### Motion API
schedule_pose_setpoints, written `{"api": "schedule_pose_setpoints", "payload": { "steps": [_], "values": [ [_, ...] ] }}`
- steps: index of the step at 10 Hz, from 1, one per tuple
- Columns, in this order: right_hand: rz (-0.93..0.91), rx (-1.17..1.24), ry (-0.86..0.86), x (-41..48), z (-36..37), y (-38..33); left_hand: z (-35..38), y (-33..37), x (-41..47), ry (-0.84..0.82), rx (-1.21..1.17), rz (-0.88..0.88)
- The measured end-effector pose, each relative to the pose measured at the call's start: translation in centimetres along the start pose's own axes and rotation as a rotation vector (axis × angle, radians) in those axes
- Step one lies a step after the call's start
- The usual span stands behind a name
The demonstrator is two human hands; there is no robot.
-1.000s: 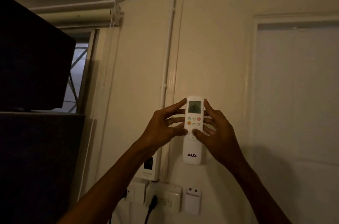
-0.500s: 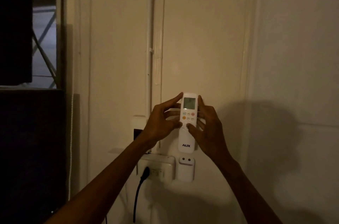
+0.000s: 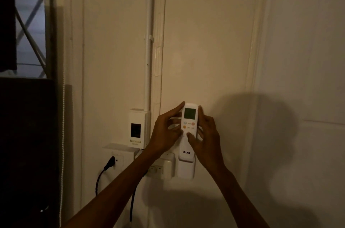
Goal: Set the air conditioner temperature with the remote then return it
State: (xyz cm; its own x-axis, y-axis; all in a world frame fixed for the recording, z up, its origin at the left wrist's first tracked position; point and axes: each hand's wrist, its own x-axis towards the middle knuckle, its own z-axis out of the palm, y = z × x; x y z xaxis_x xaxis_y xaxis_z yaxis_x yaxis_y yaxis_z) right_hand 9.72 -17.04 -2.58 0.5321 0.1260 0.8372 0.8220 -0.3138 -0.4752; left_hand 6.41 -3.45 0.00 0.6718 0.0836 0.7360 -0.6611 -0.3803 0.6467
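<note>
Both hands clamp the white AUX remote (image 3: 189,132) upright against the cream wall (image 3: 205,41), the left hand (image 3: 165,134) gripping its 9 o'clock edge with the index finger reaching the top corner, the right hand (image 3: 206,139) gripping its 3 o'clock edge with the thumb laid across the lower buttons. The remote's bottom end sits at the mouth of the white wall holder (image 3: 185,169) at its 6 o'clock. At the remote's 9 o'clock hangs a small white National box (image 3: 137,128), and toward 7 o'clock a black plug (image 3: 110,162) sits in a wall socket (image 3: 117,160).
</note>
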Motion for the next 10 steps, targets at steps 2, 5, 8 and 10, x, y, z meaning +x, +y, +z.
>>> {"api": "schedule_pose_setpoints", "payload": {
  "steps": [2,5,8,10],
  "values": [
    [0.018,-0.004,0.036,-1.1,0.8,1.5,0.9,-1.9,-0.6,0.016,-0.027,-0.009],
    [0.095,-0.035,0.026,-3.0,2.1,2.9,1.5,-3.6,-2.5,0.033,-0.064,-0.038],
    [0.151,-0.127,-0.013,-4.3,1.9,2.8,1.7,-5.0,-3.8,0.074,0.042,0.003],
    [0.146,-0.134,0.032,-5.4,0.8,1.4,0.4,-4.4,-4.4,-0.005,0.152,-0.078]
  ]
}}
